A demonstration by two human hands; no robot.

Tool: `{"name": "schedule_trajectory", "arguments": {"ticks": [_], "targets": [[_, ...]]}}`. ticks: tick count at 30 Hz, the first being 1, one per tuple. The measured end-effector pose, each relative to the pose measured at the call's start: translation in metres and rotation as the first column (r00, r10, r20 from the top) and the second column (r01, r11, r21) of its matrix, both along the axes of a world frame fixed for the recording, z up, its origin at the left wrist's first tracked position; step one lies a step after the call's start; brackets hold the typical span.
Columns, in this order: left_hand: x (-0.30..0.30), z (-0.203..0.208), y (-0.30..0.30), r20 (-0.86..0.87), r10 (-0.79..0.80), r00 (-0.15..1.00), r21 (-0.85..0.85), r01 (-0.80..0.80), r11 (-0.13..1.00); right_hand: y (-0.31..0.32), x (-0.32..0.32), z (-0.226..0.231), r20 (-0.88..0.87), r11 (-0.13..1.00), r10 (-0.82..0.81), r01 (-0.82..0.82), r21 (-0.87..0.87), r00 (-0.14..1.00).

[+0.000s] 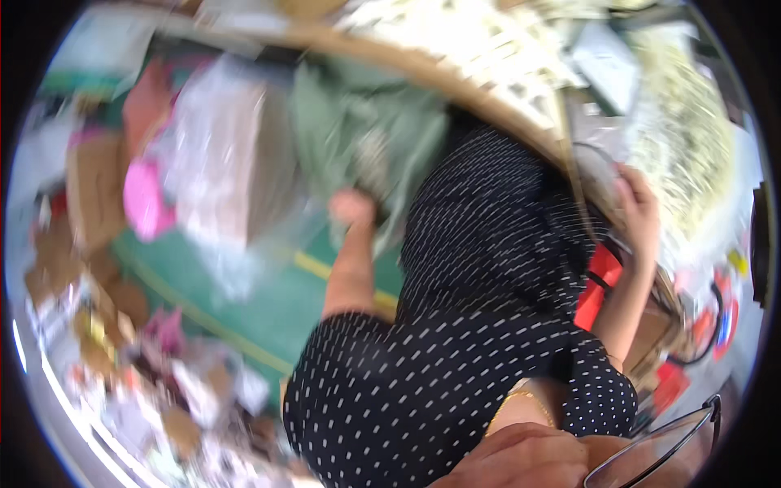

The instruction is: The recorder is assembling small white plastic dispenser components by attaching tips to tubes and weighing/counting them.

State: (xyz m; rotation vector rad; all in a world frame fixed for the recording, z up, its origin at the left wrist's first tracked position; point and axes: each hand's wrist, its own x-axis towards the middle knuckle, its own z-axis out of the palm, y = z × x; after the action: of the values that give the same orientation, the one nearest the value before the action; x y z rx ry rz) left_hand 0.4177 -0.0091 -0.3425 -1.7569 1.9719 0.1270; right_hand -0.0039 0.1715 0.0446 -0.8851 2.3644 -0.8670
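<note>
1. Far left: locate the pink bundle (146, 199) and the clear plastic bag (220, 154), both close beside the work, over the green floor (268, 301). Treat both as obstacles. Motion blur hides what they contain.

2. Centre left: find the green cloth (366, 138), bunched and hanging just right of the plastic bag, below the curved rim of the woven tray (488, 81).

3. Left hand (354, 207): closed in a fist on the lower edge of the green cloth, arm stretched out from the dotted black dress (472, 309). Judged step in hand: gathering or drawing the cloth free.
   - Take a full fistful rather than a pinch of the hem, since loose fabric probably slips.
   - Draw toward the body and slightly down, away from the plastic bag, to avoid dragging it along.
   - Check that no fold is caught on the tray rim before pulling harder.

4. Right hand (639, 203): well apart from the left, raised at the right side of the tray, fingers against its edge. Cannot tell whether closed on the rim or only resting there.
   - Brace the tray firmly here. The pale flowers (691, 138) heaped beside it would likely spill if it tipped.

5. Lower right: note the red objects (602, 285) near the right forearm and allow the elbow clearance.
</note>
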Motion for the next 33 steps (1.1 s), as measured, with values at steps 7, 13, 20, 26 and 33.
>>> {"name": "schedule_trajectory", "arguments": {"ticks": [7,13,20,26,33], "targets": [[0.081,-0.007,-0.025,-0.382,0.159,0.910,0.120,-0.122,0.985,-0.041,0.031,0.002,-0.078,0.982,0.190,-0.188,0.030,0.979],[0.086,0.033,-0.015,-0.303,0.539,0.786,0.171,-0.512,0.842,-0.043,0.014,0.004,-0.115,0.969,0.246,-0.244,0.029,0.962],[0.247,0.020,0.008,-0.280,0.473,0.835,-0.009,-0.495,0.869,-0.012,-0.038,-0.017,-0.074,0.998,-0.042,0.039,-0.044,0.996],[0.139,0.114,-0.022,-0.363,0.220,0.906,-0.235,-0.317,0.919,0.020,-0.111,-0.033,-0.460,0.982,-0.190,0.169,-0.087,0.867],[-0.138,0.284,-0.074,-0.918,-0.373,0.135,-0.368,0.061,0.928,-0.026,-0.141,-0.055,-0.615,0.955,0.185,0.009,0.297,0.766]]}}
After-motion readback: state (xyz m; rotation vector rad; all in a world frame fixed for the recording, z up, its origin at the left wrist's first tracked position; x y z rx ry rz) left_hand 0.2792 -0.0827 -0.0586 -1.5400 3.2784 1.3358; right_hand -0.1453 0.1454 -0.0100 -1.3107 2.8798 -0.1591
